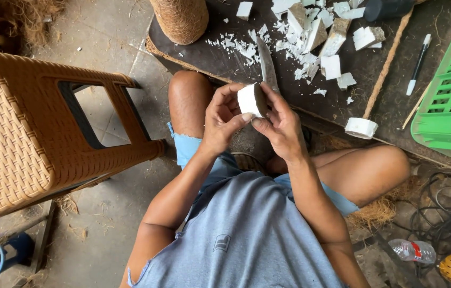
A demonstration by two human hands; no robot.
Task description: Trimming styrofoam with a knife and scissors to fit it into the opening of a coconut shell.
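Left hand (pixel 220 120): grips white block (pixel 251 100).
Right hand (pixel 281 125): holds knife (pixel 266 64) against it.
Progress: offcuts (pixel 311 32) litter board (pixel 193 50); trimming unfinished.

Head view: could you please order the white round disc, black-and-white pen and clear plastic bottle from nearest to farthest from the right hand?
1. White round disc, just right, on the board's edge.
2. Black-and-white pen, upper right.
3. Clear plastic bottle, lower right, on the floor.

Measured from the right hand.
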